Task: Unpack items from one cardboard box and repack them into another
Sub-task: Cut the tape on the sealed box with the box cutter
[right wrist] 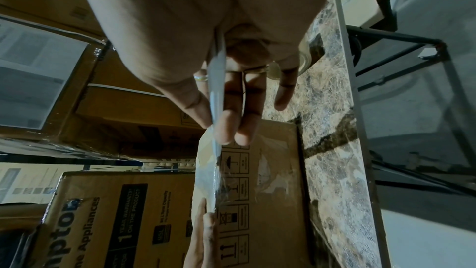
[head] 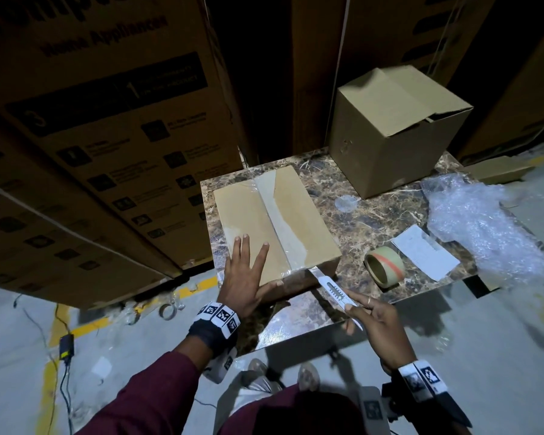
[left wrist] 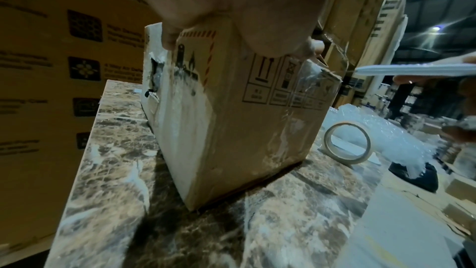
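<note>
A taped cardboard box stands on the marble table, a strip of clear tape running down its top seam. My left hand lies flat on the box's near left top, fingers straight, thumb over the front edge. My right hand pinches a white box cutter between thumb and fingers; its tip touches the box's near top edge at the seam. In the right wrist view the box cutter points at the box's taped edge. A second cardboard box stands at the table's far right, flaps loosely folded.
A tape roll stands near the front right of the table, beside a white paper and bubble wrap. Tall appliance cartons wall in the left and back. Cables and a small device lie on the floor.
</note>
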{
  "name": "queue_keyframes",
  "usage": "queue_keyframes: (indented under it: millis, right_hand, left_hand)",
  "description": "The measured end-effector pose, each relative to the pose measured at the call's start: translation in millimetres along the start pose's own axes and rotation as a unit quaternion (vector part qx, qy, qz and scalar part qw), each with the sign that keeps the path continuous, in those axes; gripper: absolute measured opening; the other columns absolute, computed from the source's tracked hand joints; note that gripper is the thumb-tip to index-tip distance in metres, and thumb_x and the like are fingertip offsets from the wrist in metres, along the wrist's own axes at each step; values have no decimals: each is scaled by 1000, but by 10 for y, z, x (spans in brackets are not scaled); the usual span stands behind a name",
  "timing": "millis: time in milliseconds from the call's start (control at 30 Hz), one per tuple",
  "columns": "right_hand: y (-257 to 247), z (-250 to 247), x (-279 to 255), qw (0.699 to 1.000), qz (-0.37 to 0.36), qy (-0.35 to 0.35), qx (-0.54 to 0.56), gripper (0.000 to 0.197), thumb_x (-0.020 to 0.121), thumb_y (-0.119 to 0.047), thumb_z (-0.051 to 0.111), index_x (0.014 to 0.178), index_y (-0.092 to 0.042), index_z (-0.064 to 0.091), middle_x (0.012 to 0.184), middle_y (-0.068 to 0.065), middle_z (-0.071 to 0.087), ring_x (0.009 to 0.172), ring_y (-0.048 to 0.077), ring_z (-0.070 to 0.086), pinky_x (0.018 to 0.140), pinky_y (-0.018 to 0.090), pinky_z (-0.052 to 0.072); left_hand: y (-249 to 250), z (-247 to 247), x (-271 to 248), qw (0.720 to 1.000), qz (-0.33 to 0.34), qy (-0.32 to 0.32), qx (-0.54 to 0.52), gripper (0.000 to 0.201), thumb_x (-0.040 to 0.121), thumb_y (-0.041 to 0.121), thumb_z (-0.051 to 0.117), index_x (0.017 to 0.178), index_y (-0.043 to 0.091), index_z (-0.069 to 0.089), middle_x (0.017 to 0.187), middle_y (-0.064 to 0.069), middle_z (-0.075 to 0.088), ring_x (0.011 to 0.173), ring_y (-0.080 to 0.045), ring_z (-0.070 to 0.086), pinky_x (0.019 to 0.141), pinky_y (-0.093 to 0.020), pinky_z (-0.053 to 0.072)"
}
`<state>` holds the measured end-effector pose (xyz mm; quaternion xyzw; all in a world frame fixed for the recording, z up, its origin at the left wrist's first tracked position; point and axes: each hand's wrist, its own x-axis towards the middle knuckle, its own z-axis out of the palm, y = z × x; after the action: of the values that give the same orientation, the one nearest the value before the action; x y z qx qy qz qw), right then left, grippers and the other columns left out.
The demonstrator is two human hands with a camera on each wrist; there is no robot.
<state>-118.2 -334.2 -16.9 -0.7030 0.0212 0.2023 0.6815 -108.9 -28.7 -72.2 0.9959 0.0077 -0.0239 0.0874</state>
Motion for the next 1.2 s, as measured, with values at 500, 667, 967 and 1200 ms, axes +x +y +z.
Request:
queue_keyframes:
  millis: [500, 667, 967, 1200]
  right_hand:
    - [271, 41, 58, 998, -13, -30, 47, 34, 99, -10, 56, 131, -17, 62, 75, 25, 71, 96, 22, 71, 95, 29, 43]
    - [188, 212, 183, 997, -43, -67, -15, 37, 100, -8, 55, 133, -24, 56, 72, 17, 72, 71, 19, 70, 75, 21, 49]
    - [246, 227, 223, 992, -32, -94, -77, 45, 102, -9, 53, 141, -30, 49, 53, 5, 61, 60, 23, 64, 75, 30, 52]
    - [255, 222, 239, 989, -36, -84, -113, 46, 101, -13, 54, 140, -37, 46, 54, 7, 62, 60, 24, 65, 78, 34, 54]
  left_hand:
    - [41, -9, -15, 983, -14, 63, -171, 56, 107, 50, 23, 160, 35, 23, 170, -6, -6, 154, -15, -21, 126, -52, 7]
    - [61, 6, -18, 977, -31, 82, -197, 52, 108, 46, 25, 158, 36, 28, 171, -3, -3, 155, -11, -18, 127, -45, 3]
    - [54, 47, 14, 980, -39, 88, -174, 50, 108, 44, 26, 158, 38, 30, 171, -3, 2, 156, -14, -14, 127, -46, 7]
    - [53, 54, 21, 980, -41, 86, -172, 50, 108, 46, 25, 158, 38, 28, 171, -2, 0, 155, -13, -14, 126, -41, 5]
